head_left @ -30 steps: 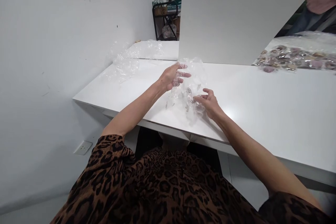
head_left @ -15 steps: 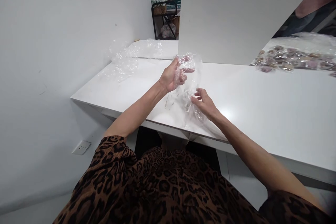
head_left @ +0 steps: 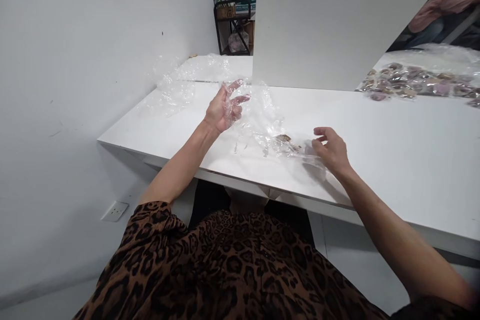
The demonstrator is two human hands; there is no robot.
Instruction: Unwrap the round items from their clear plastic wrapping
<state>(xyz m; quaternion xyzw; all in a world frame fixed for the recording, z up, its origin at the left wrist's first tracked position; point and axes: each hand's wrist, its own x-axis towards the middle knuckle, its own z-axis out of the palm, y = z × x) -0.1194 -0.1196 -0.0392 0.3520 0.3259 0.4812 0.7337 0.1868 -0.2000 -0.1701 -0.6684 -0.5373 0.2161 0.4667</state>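
Note:
A sheet or bag of crinkled clear plastic (head_left: 262,115) stretches between my two hands above the white table. My left hand (head_left: 225,107) holds its left end, with the film draped over partly spread fingers. On the right, my right hand (head_left: 332,150) has thumb and fingers curled together at the plastic's other end; the exact grip is hard to make out. Small brown pieces (head_left: 287,140) show through the film near my right hand, and their kind is unclear.
More crumpled clear plastic (head_left: 172,87) lies at the table's left by the wall. Several small wrapped brown and pink pieces (head_left: 420,82) lie at the back right, beyond a white panel (head_left: 307,25). Behind stands a black shelf (head_left: 232,25). A person in pink (head_left: 438,5) is at upper right.
My hands have moved apart, left hand leftward and right hand rightward. The plastic has spread out between them, and the brown pieces now show in it.

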